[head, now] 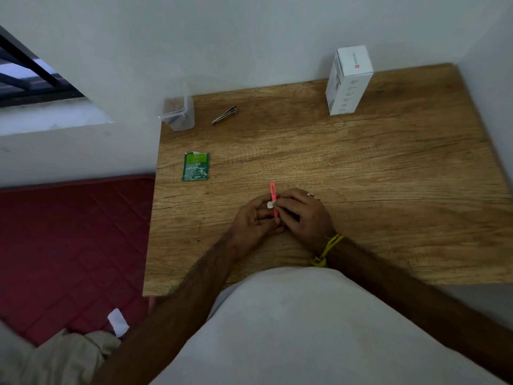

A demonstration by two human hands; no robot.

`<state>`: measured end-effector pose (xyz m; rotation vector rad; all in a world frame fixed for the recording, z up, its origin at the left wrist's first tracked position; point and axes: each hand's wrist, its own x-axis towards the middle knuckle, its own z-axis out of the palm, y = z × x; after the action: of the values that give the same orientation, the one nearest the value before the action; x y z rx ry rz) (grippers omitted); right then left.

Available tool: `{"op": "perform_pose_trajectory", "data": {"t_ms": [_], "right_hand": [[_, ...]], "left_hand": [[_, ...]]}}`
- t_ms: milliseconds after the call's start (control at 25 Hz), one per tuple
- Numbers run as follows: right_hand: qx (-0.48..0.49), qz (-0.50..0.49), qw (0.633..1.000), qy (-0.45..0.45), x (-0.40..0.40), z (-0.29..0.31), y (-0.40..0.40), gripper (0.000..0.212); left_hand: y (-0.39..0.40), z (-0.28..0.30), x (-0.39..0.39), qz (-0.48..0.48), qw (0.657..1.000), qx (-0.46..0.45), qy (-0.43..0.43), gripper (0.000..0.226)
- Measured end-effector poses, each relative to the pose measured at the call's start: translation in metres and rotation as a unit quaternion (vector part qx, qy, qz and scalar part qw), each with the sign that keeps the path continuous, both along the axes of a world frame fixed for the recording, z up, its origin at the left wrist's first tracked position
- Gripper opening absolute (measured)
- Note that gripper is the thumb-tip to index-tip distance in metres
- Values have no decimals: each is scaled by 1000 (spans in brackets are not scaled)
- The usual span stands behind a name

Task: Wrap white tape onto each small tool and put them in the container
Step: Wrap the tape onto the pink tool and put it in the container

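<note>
1. Both hands closed on one thing: left hand [254,218] and right hand [301,213] pinching a thin pink tool [273,197] between the fingertips, just above the near middle of the bench [361,168].
2. Left grip narrow, on the lower part of the tool; right grip narrow too, pressing at mid-shaft, where a small crumpled piece of white tape [269,205] sits against the pink.
3. Upper end of the tool standing clear of the fingers, pointing away from the body; lower end showing between the two hands.
4. Tape appearing only partly laid on, one loose end still sticking out to the left. Judged as wrapping under way, not finished.
5. Clear plastic container [177,113] at the far left corner of the bench, well apart from the hands, lid off. Something dark inside; too dim to tell whether wrapped tools already lie there.
6. Metal nail clipper [225,115] lying just beside the container, on the bench, no tape visible on it. Probably next in line.
7. Green sachet [195,166] near the left edge and white box [349,79] at the far right: no evident part in the job.
8. Left to do, by this reckoning: finish this wrap, drop the pink tool in, then wrap and store the clipper.
</note>
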<state>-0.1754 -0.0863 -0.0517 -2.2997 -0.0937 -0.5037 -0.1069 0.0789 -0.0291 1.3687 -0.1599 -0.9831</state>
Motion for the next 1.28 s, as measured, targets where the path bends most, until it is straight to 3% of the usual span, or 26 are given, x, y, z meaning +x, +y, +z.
{"op": "perform_pose_trajectory", "data": {"t_ms": [600, 840, 1280], "right_hand": [[-15, 39, 999, -2, -6, -1, -1, 14], [-36, 33, 999, -6, -7, -2, -1, 14], [-37, 43, 998, -6, -8, -4, -4, 13]], "left_hand": [[-2, 10, -3, -2, 1000, 18, 12, 55], [-4, 12, 2, 38, 996, 32, 67, 31], [-7, 10, 4, 58, 995, 49, 71, 30]]}}
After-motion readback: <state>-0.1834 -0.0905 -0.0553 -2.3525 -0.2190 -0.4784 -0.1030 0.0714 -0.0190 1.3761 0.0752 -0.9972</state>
